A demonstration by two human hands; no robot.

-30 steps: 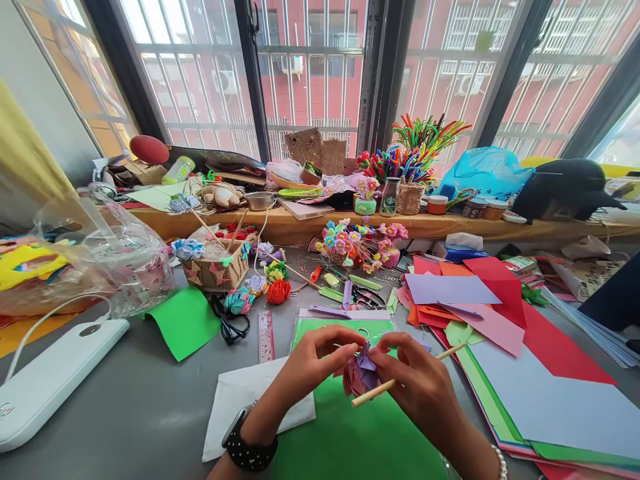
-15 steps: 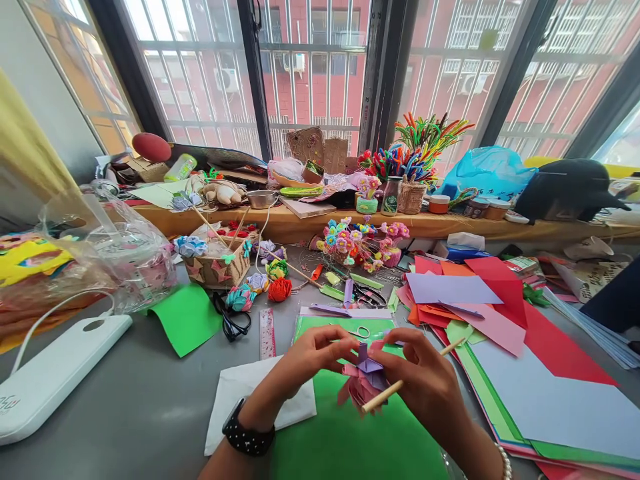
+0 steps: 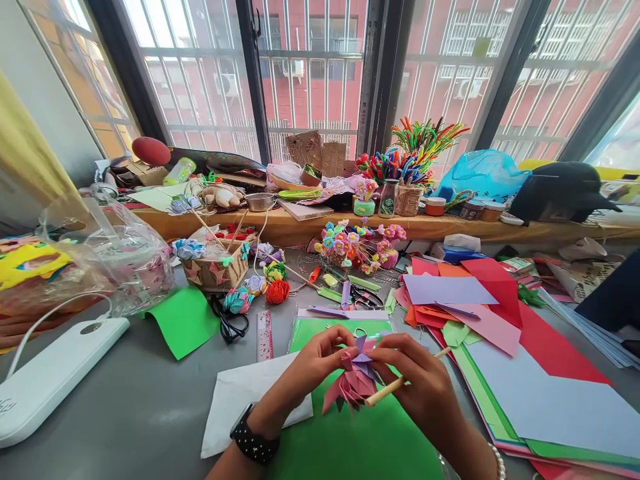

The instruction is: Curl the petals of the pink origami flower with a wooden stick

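My left hand (image 3: 314, 363) and my right hand (image 3: 417, 383) meet over a green paper sheet (image 3: 350, 440) near the table's front. Between their fingertips is a folded paper flower (image 3: 353, 381) with pink petals and a purple centre. My left fingers pinch its top petals. My right hand grips the flower from the right together with a thin wooden stick (image 3: 400, 382) that points up to the right. A black watch sits on my left wrist, a bead bracelet on my right.
White paper (image 3: 240, 407) lies left of the green sheet, with a pink ruler (image 3: 265, 335) and black scissors (image 3: 227, 323) beyond. Stacked coloured papers (image 3: 500, 320) spread right. A white device (image 3: 50, 377) lies far left. Paper flowers, a basket (image 3: 215, 270) and craft clutter fill the back.
The paper flower has turned in my hands and its pink petals now splay out to the left. Both hands have shifted slightly while keeping hold of it.
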